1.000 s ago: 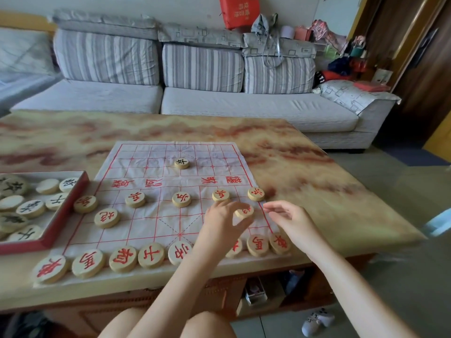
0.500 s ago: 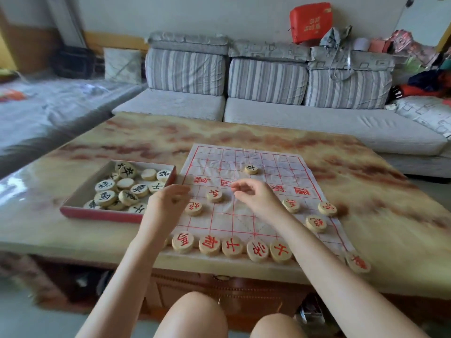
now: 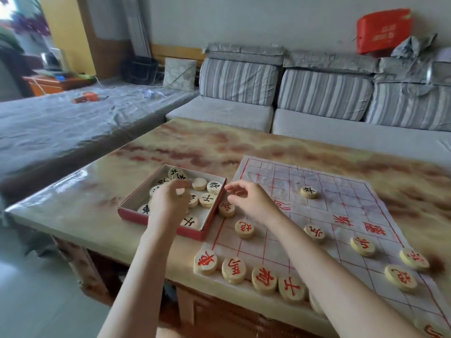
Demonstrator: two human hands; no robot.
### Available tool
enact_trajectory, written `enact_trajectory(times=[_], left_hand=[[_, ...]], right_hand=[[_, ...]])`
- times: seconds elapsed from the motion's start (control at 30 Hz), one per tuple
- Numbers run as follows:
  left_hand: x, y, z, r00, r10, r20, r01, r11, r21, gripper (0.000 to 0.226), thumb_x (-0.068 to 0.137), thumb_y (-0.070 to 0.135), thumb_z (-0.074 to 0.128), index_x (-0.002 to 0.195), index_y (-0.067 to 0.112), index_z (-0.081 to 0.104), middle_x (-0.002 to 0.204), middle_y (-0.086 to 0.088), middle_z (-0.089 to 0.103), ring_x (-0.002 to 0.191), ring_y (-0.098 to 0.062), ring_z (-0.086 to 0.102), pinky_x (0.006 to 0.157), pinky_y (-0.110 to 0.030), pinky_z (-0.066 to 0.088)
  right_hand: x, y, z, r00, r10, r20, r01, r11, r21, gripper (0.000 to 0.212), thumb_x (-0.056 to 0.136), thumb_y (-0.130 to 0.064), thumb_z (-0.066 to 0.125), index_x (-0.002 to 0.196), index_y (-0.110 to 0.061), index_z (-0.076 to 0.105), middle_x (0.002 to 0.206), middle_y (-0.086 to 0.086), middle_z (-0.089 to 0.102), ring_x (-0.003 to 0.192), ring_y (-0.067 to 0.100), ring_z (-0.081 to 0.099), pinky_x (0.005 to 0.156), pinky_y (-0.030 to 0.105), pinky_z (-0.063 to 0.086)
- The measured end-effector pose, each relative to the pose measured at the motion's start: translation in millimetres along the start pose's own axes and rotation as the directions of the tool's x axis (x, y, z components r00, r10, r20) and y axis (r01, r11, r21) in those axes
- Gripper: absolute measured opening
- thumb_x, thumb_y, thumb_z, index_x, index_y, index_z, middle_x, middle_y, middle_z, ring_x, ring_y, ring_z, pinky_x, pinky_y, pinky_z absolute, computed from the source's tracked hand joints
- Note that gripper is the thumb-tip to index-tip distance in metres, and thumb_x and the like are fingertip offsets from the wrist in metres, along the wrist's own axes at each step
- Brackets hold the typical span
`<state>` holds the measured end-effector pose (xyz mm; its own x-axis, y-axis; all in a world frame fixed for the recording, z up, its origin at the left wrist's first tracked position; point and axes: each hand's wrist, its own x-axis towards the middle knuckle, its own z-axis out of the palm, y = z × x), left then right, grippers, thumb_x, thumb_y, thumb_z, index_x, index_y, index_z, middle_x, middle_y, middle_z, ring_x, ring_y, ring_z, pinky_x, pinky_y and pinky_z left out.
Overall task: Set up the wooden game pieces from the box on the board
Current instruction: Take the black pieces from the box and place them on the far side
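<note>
The shallow red-walled box (image 3: 131,214) sits on the glossy marbled desk (image 3: 170,147), just left of the creased, red-gridded board (image 3: 341,181), with its long axis running away from the person. Round wooden discs (image 3: 208,200) lie flat inside. The left hand (image 3: 168,203) curls its fingers (image 3: 179,185) down among them — grip unclear. The right hand (image 3: 253,203) hovers beside the box, loosely spread — empty.

both bare forearms reach forward from the bottom edge, roughly side by side. the left hand (image 3: 168,203) shows its back, fingers curled downward with the thumb drawn in against them; whether they pinch anything cannot be told. the right hand (image 3: 247,202) hangs just beside it, palm turned toward the left, fingers loosely curled and slightly spread, holding nothing
</note>
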<state>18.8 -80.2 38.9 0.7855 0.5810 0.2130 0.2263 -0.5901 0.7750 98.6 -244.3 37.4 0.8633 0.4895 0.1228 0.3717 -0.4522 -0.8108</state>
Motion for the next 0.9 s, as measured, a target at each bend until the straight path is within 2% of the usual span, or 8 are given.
enact_trajectory(times=[0.1, 0.17, 0.27, 0.37, 0.43, 0.53, 0.7, 0.9], left_hand=[[21.3, -11.3, 5.5, 0.989, -0.075, 0.124, 0.058, 0.990, 0.131, 0.043, 0.077, 0.018, 0.067, 0.118, 0.022, 0.059, 0.118, -0.004, 0.062, 0.105, -0.024, 0.057, 0.093, -0.031, 0.043], [33.3, -20.0, 8.6, 0.981, -0.112, 0.157, 0.068, 0.962, 0.265, 0.053, 0.070, 0.023, 0.070, 0.121, 0.028, 0.056, 0.123, -0.001, 0.059, 0.119, -0.025, 0.047, 0.101, -0.034, 0.033], [46.8, -28.6, 13.0, 0.964, -0.118, 0.238, 0.008, 0.907, 0.421, 0.060, 0.064, 0.027, 0.072, 0.121, 0.032, 0.054, 0.125, 0.003, 0.056, 0.123, -0.022, 0.042, 0.100, -0.036, 0.027], [54.7, -36.0, 14.9, 0.959, -0.104, 0.263, -0.058, 0.837, 0.544, 0.052, 0.062, 0.031, 0.076, 0.110, 0.029, 0.057, 0.115, 0.000, 0.054, 0.117, -0.024, 0.043, 0.086, -0.035, 0.025], [58.9, -39.7, 15.3, 0.956, -0.082, 0.282, -0.105, 0.800, 0.590, 0.051, 0.061, 0.036, 0.078, 0.107, 0.028, 0.057, 0.111, -0.001, 0.055, 0.115, -0.024, 0.043, 0.083, -0.034, 0.022], [61.3, -42.8, 12.8, 0.932, -0.079, 0.354, -0.161, 0.784, 0.600, 0.058, 0.063, 0.042, 0.077, 0.116, 0.031, 0.055, 0.114, 0.002, 0.056, 0.115, -0.021, 0.041, 0.088, -0.035, 0.022], [62.9, -55.0, 0.4, 0.923, -0.007, 0.384, -0.201, 0.843, 0.499, 0.059, 0.061, 0.037, 0.078, 0.116, 0.032, 0.057, 0.114, 0.008, 0.060, 0.114, -0.017, 0.046, 0.087, -0.031, 0.025], [61.4, -55.8, -7.1, 0.937, 0.051, 0.345, -0.184, 0.913, 0.365, 0.056, 0.058, 0.040, 0.081, 0.109, 0.026, 0.064, 0.105, 0.003, 0.063, 0.106, -0.019, 0.055, 0.096, -0.035, 0.041]], right_hand=[[18.5, 2.6, 8.0, 0.999, -0.013, 0.034, 0.016, 0.996, -0.087, 0.027, 0.086, -0.020, 0.060, 0.113, -0.023, 0.062, 0.113, -0.003, 0.062, 0.103, 0.010, 0.054, 0.088, 0.024, 0.042], [31.4, 4.5, 14.8, 0.997, -0.019, 0.071, 0.030, 0.985, -0.167, 0.033, 0.085, -0.027, 0.062, 0.117, -0.026, 0.060, 0.118, 0.000, 0.057, 0.110, 0.013, 0.051, 0.092, 0.025, 0.040], [50.2, 3.6, 25.5, 0.992, 0.003, 0.129, 0.030, 0.967, -0.255, 0.040, 0.083, -0.032, 0.061, 0.122, -0.030, 0.055, 0.119, 0.002, 0.046, 0.116, 0.017, 0.047, 0.097, 0.025, 0.035], [63.3, 1.1, 38.5, 0.985, -0.011, 0.171, 0.072, 0.933, -0.354, 0.046, 0.084, -0.032, 0.060, 0.129, -0.026, 0.052, 0.107, -0.009, 0.043, 0.122, 0.020, 0.043, 0.103, 0.027, 0.033], [69.5, 0.6, 46.5, 0.980, -0.032, 0.198, 0.120, 0.885, -0.450, 0.049, 0.085, -0.032, 0.058, 0.133, -0.021, 0.048, 0.116, -0.009, 0.049, 0.126, 0.020, 0.036, 0.106, 0.030, 0.031], [76.2, 5.0, 57.3, 0.974, -0.011, 0.228, 0.139, 0.819, -0.556, 0.053, 0.083, -0.030, 0.058, 0.133, -0.020, 0.046, 0.136, 0.000, 0.047, 0.128, 0.022, 0.028, 0.105, 0.032, 0.028], [82.7, 8.7, 63.8, 0.978, -0.012, 0.209, 0.141, 0.775, -0.616, 0.052, 0.080, -0.025, 0.059, 0.131, -0.019, 0.048, 0.131, 0.003, 0.049, 0.125, 0.025, 0.030, 0.105, 0.032, 0.023], [82.9, 16.6, 69.7, 0.985, -0.059, 0.160, 0.140, 0.815, -0.563, 0.053, 0.078, -0.027, 0.064, 0.129, -0.020, 0.051, 0.126, 0.001, 0.055, 0.124, 0.022, 0.035, 0.102, 0.032, 0.025]])
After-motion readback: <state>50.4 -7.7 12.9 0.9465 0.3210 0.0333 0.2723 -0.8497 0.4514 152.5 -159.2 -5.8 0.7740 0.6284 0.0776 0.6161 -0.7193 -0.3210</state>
